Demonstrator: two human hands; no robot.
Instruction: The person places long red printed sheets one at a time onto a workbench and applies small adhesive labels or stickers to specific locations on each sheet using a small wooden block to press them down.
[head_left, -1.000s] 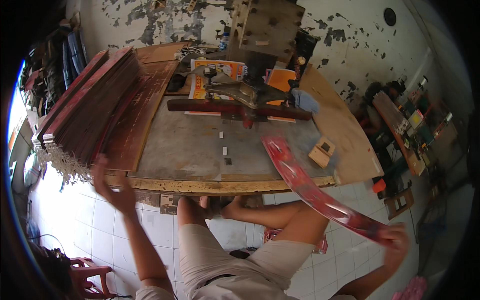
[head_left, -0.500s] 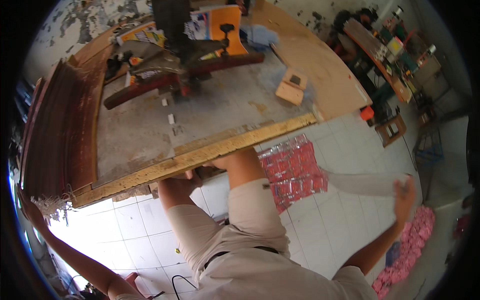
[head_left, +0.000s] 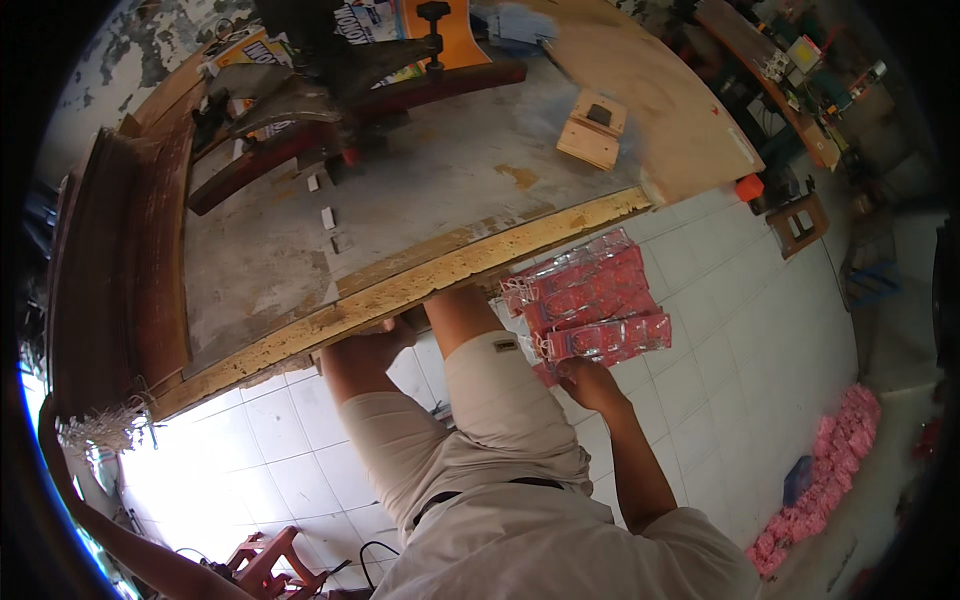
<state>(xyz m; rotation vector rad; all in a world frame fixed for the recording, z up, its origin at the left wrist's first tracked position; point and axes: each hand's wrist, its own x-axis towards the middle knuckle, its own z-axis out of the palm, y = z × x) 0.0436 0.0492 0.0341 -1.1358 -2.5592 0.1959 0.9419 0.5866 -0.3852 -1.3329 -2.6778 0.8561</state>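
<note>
My right hand (head_left: 592, 384) is low at the near edge of a bundle of red, clear-edged plastic packet strips (head_left: 610, 300) on the tiled floor, right of my legs. Its fingers are curled together at the bundle's lower corner; what they hold is hidden. White strings stick out of the bundle's left ends. My left hand (head_left: 48, 418) reaches up at the far left rim, beside a stack of long dark red-brown sheets (head_left: 110, 280) with frayed fibres (head_left: 105, 428) at the near end. Its fingers are too dark to make out.
A metal-topped work table (head_left: 420, 190) with a worn wooden edge stands before me, bearing a dark red machine bar (head_left: 450, 88) and a wooden block (head_left: 590, 130). A red stool (head_left: 270, 565) is behind at left. Pink bundled material (head_left: 820, 470) lies on the floor at right.
My right hand has come left from far out, where it held a long clear strip, to the red bundle. That strip no longer trails across the floor. The view has shifted.
</note>
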